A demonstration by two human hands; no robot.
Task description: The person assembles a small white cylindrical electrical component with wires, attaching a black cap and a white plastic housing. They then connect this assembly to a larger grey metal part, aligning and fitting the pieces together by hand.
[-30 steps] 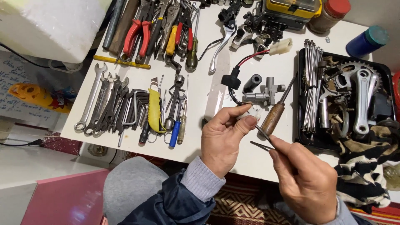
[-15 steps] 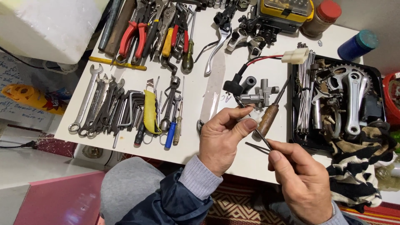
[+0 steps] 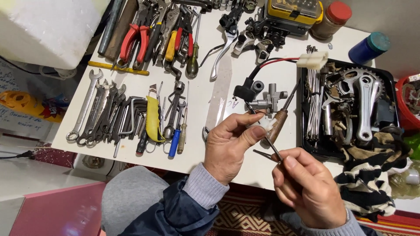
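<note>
White bench (image 3: 245, 175), cluttered with tools; I take the black tray (image 3: 306, 144) of bicycle parts as my landmark. Just left of the tray my left hand (image 3: 229, 142) pinches a small whitish piece (image 3: 265, 124) between thumb and forefinger, fingers closed on it. Below the tray's near-left corner my right hand (image 3: 306, 188) grips thin metal tweezers (image 3: 269, 150), fingers closed around them, tips pointing up to the whitish piece. A wooden-handled tool (image 3: 280, 118) lies on the bench just beside the tray, behind the piece. Spanners (image 3: 94, 109) lie in a row well left of the tray.
</note>
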